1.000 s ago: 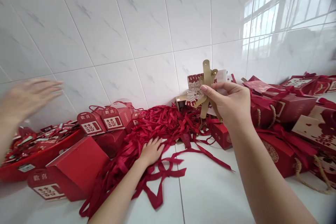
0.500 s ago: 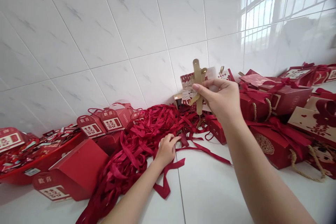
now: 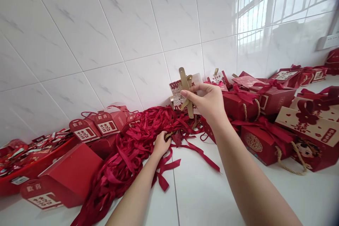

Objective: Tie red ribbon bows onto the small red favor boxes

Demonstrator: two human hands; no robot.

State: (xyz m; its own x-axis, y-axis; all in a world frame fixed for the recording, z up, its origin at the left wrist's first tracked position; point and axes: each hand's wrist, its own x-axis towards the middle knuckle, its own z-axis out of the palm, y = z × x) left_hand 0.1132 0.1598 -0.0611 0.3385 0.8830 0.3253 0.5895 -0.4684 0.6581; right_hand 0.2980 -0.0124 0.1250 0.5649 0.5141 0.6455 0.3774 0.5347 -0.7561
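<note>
The left hand [image 3: 161, 144], partly curled, is at the right edge of a heap of glossy dark-red fabric ribbons [image 3: 132, 144]. A slim gold-coloured piece [image 3: 169, 134] lies right at its fingertips, roughly crosswise; whether they grip it, I cannot tell. Farther and higher, the right hand [image 3: 210, 100] pinches a bundle of flat gold-coloured strips [image 3: 185, 83], the longest near upright, top tipped left, against a red-and-white printed card [image 3: 175, 96].
</note>
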